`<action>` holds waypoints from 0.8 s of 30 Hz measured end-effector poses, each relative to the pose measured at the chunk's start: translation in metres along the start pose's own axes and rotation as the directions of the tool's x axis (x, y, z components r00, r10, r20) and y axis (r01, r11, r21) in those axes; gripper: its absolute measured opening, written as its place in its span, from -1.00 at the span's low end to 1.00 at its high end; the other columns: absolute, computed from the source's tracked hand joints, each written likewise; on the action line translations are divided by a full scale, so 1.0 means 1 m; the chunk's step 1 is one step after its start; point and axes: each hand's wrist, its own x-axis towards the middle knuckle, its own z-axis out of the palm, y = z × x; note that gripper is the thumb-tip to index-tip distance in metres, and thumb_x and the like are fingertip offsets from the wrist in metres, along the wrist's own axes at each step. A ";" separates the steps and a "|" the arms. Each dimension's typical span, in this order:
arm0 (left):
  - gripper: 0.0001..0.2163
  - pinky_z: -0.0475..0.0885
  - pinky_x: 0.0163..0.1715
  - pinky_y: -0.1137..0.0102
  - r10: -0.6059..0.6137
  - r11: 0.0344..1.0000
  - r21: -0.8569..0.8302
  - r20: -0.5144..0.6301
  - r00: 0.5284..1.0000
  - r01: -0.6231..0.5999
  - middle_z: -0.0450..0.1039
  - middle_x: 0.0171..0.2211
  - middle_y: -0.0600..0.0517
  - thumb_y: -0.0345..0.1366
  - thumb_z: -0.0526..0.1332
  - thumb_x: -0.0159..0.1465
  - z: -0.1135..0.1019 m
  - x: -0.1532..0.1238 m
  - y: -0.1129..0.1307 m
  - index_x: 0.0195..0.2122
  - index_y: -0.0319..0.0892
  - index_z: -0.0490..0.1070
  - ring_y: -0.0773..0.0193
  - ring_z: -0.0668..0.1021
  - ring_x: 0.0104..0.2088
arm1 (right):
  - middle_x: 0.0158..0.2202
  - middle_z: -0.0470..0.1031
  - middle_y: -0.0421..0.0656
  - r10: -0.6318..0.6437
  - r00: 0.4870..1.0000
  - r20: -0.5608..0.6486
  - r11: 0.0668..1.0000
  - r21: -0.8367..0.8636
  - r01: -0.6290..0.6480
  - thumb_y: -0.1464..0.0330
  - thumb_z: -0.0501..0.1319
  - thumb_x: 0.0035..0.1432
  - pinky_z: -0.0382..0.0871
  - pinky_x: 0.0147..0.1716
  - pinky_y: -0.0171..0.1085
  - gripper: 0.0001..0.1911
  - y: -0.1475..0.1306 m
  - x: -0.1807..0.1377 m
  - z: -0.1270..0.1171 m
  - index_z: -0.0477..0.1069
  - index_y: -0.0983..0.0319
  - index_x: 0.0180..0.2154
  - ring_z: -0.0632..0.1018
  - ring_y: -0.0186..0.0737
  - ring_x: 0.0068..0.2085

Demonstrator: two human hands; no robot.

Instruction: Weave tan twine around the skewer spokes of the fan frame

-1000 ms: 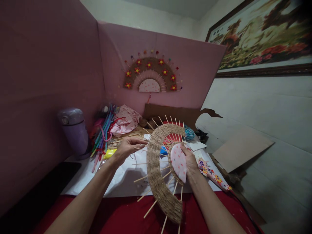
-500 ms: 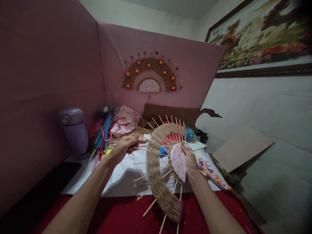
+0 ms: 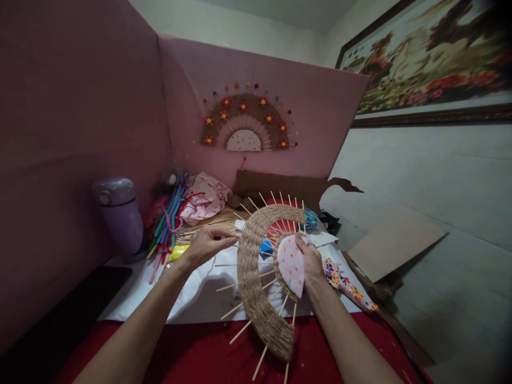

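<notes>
My right hand [image 3: 312, 261] grips the flat edge of a half-round piece covered in pink dotted cloth [image 3: 288, 266], thumb on its front. Thin wooden sticks [image 3: 240, 335] fan out from this piece and pass through a wide curved band of woven jute twine [image 3: 250, 282]. The whole fan stands on its side, its curve facing left. My left hand [image 3: 210, 245] is closed in a pinch at the band's outer left edge, among the stick ends. What lies between those fingertips is too small to make out.
A finished fan with red flowers [image 3: 245, 122] hangs on the pink board. A purple bottle [image 3: 120, 216], pipe cleaners [image 3: 172, 213], pink cloth [image 3: 206, 197] and loose sticks [image 3: 208, 224] lie behind at left. Blue yarn [image 3: 311, 218] and a flowered roll [image 3: 352, 290] are at right.
My left hand has moved slightly right and down, its pinch now at the woven band's edge. The fan has shifted a little to the left, still in my right hand.
</notes>
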 end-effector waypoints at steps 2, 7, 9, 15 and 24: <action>-0.72 0.27 -0.51 0.47 0.037 0.996 0.084 -0.026 0.999 -0.035 0.53 -0.47 -0.06 -0.11 0.27 0.05 0.000 0.001 -0.006 -0.38 -0.22 0.58 0.31 0.44 -0.47 | -0.62 0.47 -0.29 -0.007 1.000 -0.007 1.000 -0.018 0.006 0.26 0.44 -0.33 0.44 -0.54 -0.30 -0.60 0.001 0.002 -0.001 0.36 0.26 -0.42 0.51 -0.26 -0.57; -0.75 0.28 -0.49 0.47 0.102 0.970 0.226 -0.064 0.993 -0.085 0.55 -0.44 -0.04 -0.12 0.24 0.09 0.000 0.001 -0.010 -0.35 -0.17 0.57 0.29 0.47 -0.44 | -0.63 0.47 -0.29 -0.008 1.000 0.000 1.000 -0.016 0.008 0.26 0.45 -0.35 0.44 -0.55 -0.30 -0.56 0.001 0.002 -0.002 0.36 0.26 -0.39 0.50 -0.26 -0.59; -0.78 0.28 -0.48 0.46 0.118 0.952 0.291 -0.074 0.990 -0.092 0.54 -0.45 -0.03 -0.16 0.23 0.11 0.000 0.000 -0.008 -0.36 -0.17 0.57 0.30 0.48 -0.45 | -0.62 0.48 -0.28 -0.007 1.000 0.002 1.000 -0.014 0.007 0.26 0.45 -0.35 0.44 -0.55 -0.29 -0.55 0.000 0.001 -0.001 0.36 0.25 -0.38 0.51 -0.25 -0.59; -0.89 0.25 -0.42 0.45 0.312 0.767 0.614 -0.102 0.945 -0.187 0.41 -0.43 0.04 -0.30 0.22 0.11 0.003 -0.004 0.005 -0.50 -0.14 0.52 0.34 0.42 -0.42 | -0.63 0.48 -0.27 -0.018 1.000 -0.004 0.999 -0.037 0.018 0.26 0.44 -0.33 0.44 -0.55 -0.28 -0.58 0.001 0.001 -0.001 0.36 0.25 -0.39 0.54 -0.20 -0.55; -0.80 0.21 -0.43 0.43 0.443 0.585 0.766 -0.025 0.896 -0.268 0.41 -0.54 0.05 -0.31 0.14 0.19 0.011 -0.005 0.005 -0.53 -0.14 0.48 0.32 0.42 -0.44 | -0.61 0.49 -0.27 -0.028 0.999 -0.025 0.998 -0.054 0.027 0.24 0.45 -0.35 0.44 -0.57 -0.29 -0.54 0.003 0.003 -0.003 0.38 0.27 -0.36 0.52 -0.22 -0.58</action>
